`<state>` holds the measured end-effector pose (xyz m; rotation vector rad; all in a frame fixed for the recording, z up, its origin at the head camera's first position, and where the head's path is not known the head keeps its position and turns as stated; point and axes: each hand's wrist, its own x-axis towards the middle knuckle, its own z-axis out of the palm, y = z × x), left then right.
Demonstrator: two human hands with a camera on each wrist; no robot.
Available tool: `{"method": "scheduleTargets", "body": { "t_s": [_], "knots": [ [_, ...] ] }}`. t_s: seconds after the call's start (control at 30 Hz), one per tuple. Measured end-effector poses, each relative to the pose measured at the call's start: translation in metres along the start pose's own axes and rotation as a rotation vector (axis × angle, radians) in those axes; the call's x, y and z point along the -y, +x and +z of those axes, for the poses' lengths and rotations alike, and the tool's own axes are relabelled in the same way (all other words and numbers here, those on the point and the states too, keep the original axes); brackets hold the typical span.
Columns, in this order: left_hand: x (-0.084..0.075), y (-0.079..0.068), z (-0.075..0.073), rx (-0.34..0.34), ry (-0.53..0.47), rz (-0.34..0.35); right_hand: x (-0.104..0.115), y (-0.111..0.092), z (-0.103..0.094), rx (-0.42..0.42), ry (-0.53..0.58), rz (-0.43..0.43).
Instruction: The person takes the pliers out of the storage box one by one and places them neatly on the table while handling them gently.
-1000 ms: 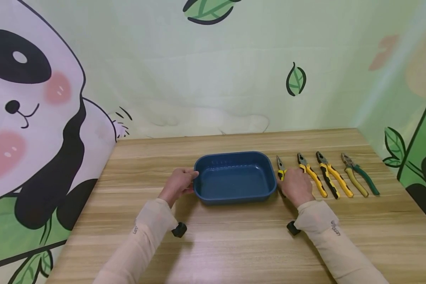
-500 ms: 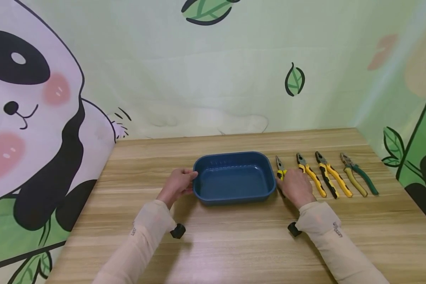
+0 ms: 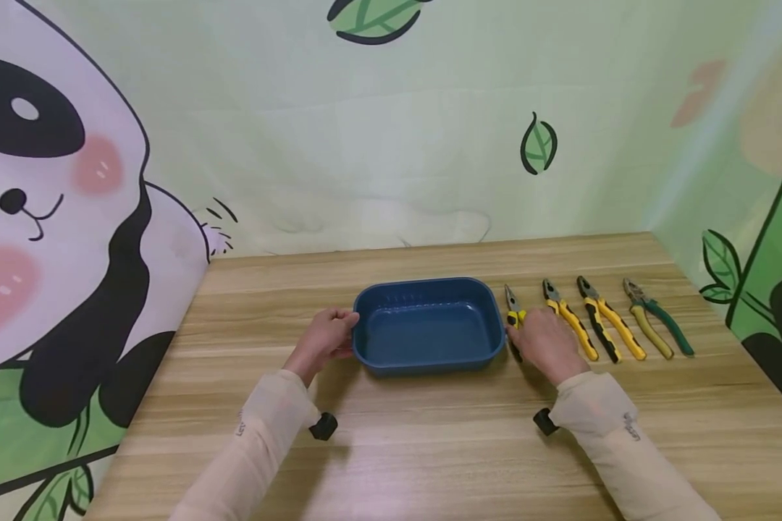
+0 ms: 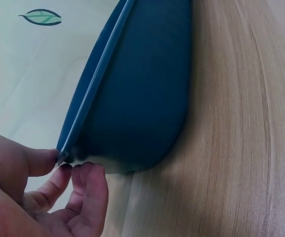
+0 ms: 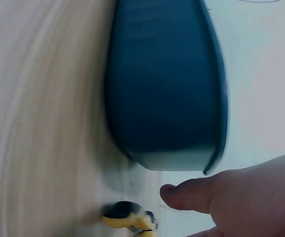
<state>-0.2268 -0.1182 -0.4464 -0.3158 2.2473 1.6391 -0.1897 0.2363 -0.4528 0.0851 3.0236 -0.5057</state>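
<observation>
A deep blue rectangular tray (image 3: 429, 329) with rounded corners stands upright on the wooden table, nothing inside it. My left hand (image 3: 326, 334) is at its left end. In the left wrist view, the thumb lies on the tray's rim (image 4: 95, 79) and bent fingers sit under it, pinching the edge. My right hand (image 3: 549, 341) is just beyond the right end; the right wrist view shows its thumb (image 5: 187, 194) apart from the tray. Below that hand are needle-nose pliers (image 3: 512, 300), partly hidden by it. Their black-and-yellow handle ends (image 5: 123, 215) show in the right wrist view.
To the right lie two yellow-and-black pliers (image 3: 568, 318) (image 3: 609, 318) and a pair with one tan and one green handle (image 3: 658, 318). A panda-printed cloth (image 3: 365, 145) hangs behind the wooden table (image 3: 423, 449).
The right wrist and forearm have swung slightly to the right, away from the tray. My left hand keeps its pinch on the rim. The head view has shifted a little.
</observation>
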Motion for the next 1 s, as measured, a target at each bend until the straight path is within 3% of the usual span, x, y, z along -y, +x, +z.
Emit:
{"method": "scheduleTargets", "body": {
  "t_s": [0.2, 0.37, 0.53, 0.8, 1.0],
  "knots": [
    [0.002, -0.002, -0.006, 0.034, -0.013, 0.012, 0.002, -0.004, -0.008, -0.016, 0.023, -0.06],
    [0.001, -0.006, -0.014, -0.007, 0.048, 0.027, 0.004, -0.006, -0.012, -0.036, 0.015, -0.088],
    [0.001, -0.009, -0.02, -0.038, 0.081, 0.087, 0.005, -0.006, -0.017, -0.039, 0.011, -0.119],
    [-0.006, -0.02, -0.029, -0.12, 0.371, 0.249, 0.006, -0.009, -0.024, -0.065, -0.012, -0.206],
    [-0.011, -0.032, -0.033, -0.163, 0.478, 0.338, 0.009, -0.012, -0.029, -0.054, -0.027, -0.248]
  ]
}}
